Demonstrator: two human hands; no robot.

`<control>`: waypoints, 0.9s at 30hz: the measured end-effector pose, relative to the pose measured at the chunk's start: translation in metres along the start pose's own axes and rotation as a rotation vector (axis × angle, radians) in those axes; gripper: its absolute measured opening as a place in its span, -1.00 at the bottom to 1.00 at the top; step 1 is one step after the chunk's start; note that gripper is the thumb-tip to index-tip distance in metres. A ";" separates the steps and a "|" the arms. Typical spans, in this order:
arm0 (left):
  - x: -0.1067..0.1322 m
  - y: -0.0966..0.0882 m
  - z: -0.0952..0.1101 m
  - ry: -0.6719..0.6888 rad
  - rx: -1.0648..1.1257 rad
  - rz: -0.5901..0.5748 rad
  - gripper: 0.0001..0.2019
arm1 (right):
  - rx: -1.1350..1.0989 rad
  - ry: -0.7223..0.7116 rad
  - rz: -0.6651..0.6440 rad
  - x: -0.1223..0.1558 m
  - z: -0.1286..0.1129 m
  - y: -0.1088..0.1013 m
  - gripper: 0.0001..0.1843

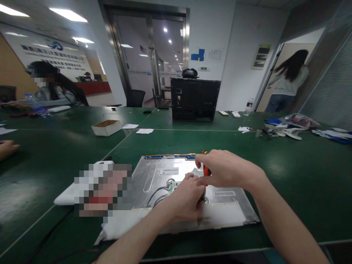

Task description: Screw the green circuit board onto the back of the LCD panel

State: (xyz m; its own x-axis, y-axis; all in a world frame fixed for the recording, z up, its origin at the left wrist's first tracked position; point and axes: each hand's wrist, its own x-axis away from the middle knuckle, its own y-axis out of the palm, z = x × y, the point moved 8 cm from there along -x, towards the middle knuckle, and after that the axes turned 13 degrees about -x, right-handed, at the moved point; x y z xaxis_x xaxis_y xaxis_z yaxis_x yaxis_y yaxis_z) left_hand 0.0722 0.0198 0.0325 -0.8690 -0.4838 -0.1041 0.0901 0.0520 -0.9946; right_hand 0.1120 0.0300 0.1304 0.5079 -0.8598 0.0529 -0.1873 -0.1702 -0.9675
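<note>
A silver metal display panel (139, 185) lies flat on the green table, with a blue circuit strip (167, 157) along its far edge. My right hand (228, 170) is closed around the orange-and-black handle of a screwdriver (206, 170), held upright over the panel's middle. Its tip is hidden. Just below, my left hand (185, 196) rests low over the panel, fingers curled together near the screwdriver; what they grip is hidden. Beside the left fingers sits a small green circuit board (172, 187), partly covered, with black cables (154, 194) running from it. White film (228, 212) covers the near strip.
A white device (66, 192) and a blurred-out object (104, 190) lie left of the panel. Farther back are an open box (107, 128), a black monitor-like unit (195, 101) and a bottle (249, 106). One person (55, 88) sits left; another (288, 80) stands at the right doorway.
</note>
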 end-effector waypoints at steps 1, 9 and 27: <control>0.000 0.000 0.000 0.001 0.006 -0.004 -0.94 | 0.041 0.056 0.018 -0.001 0.002 -0.002 -0.72; 0.000 0.000 0.000 -0.002 0.003 0.021 -0.95 | 0.074 -0.018 0.037 0.002 -0.004 -0.004 -0.83; -0.001 0.001 -0.001 -0.017 0.018 0.053 -0.93 | 0.077 -0.027 0.057 0.004 -0.003 -0.003 -0.82</control>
State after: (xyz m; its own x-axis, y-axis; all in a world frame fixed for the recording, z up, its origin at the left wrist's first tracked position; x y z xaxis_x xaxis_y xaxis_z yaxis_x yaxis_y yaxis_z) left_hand 0.0723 0.0215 0.0315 -0.8546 -0.4952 -0.1563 0.1445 0.0624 -0.9875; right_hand 0.1119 0.0253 0.1347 0.5207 -0.8537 -0.0080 -0.1520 -0.0835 -0.9848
